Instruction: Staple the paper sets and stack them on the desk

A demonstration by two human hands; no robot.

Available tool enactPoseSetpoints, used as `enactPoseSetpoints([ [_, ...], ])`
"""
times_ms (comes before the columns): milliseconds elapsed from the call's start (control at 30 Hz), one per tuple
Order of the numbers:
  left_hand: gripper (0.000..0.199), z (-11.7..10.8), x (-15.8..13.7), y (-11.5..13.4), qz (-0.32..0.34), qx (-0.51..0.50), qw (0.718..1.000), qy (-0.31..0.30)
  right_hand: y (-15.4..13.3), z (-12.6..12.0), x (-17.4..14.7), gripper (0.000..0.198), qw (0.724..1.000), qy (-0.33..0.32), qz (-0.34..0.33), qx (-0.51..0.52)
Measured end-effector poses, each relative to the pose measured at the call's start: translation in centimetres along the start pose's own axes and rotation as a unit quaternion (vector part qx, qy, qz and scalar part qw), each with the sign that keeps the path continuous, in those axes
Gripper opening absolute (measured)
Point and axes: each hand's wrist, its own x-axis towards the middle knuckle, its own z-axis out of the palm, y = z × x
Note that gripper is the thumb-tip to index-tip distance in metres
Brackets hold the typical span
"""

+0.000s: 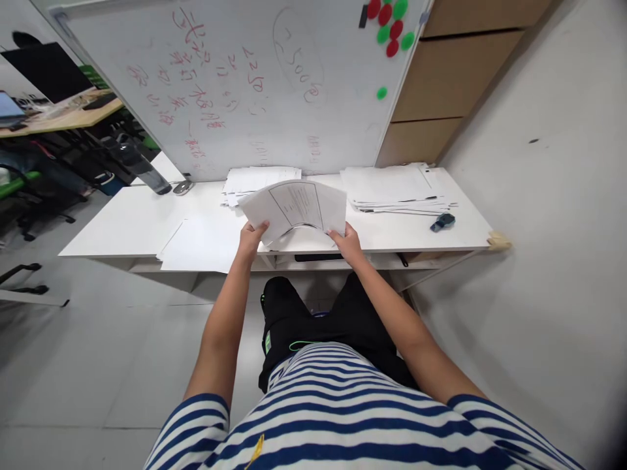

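A printed sheaf of paper [301, 203] is held up over the front of the white desk, bowed into an arch between my hands. My left hand [253, 236] grips its left lower corner, thumb on top. On the opposite corner, my right hand [347, 241] is closed in the same way. Whether it is one sheet or a few cannot be told for certain. Behind it lies a paper stack [259, 177]. Blank-looking sheets [203, 245] rest left of my left hand, jutting over the desk's front edge. A larger, uneven paper pile [392, 186] sits to the right.
A whiteboard [294, 130] with red writing and round magnets rises behind the desk [122, 219]. A dark water bottle [142, 166] and a small round object [183, 188] are at the left. A dark blue object [443, 222] lies at the right, near brown boxes [450, 78] and the wall.
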Motion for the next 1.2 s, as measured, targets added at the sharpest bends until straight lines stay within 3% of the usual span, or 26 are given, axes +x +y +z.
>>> enactPoseSetpoints([
  [300,0.062,1.5,0.6,-0.5,-0.002,-0.01,1.0,-0.002,0.8,0.0,-0.2,0.059,0.999,0.027,-0.008,0.036],
  [500,0.059,1.9,1.3,-0.1,0.018,-0.028,0.999,0.01,-0.4,0.2,0.3,0.06,0.998,0.028,-0.025,0.057],
  [733,0.058,2.1,1.2,1.3,0.043,-0.042,0.998,0.01,-2.2,-0.3,0.0,0.059,0.999,0.041,-0.011,-0.001],
  [867,0.057,1.7,1.0,1.6,0.06,-0.03,0.998,0.011,-2.7,-1.2,-0.8,0.054,0.996,0.061,-0.056,-0.04],
  [1033,0.059,1.9,0.9,1.2,0.067,-0.015,0.997,0.025,-2.2,-1.7,-1.0,0.05,0.992,0.083,-0.063,-0.073],
  [1200,0.058,2.4,0.3,0.5,0.065,-0.011,0.998,-0.015,-1.7,-2.0,-1.1,0.044,0.988,0.108,-0.047,-0.098],
])
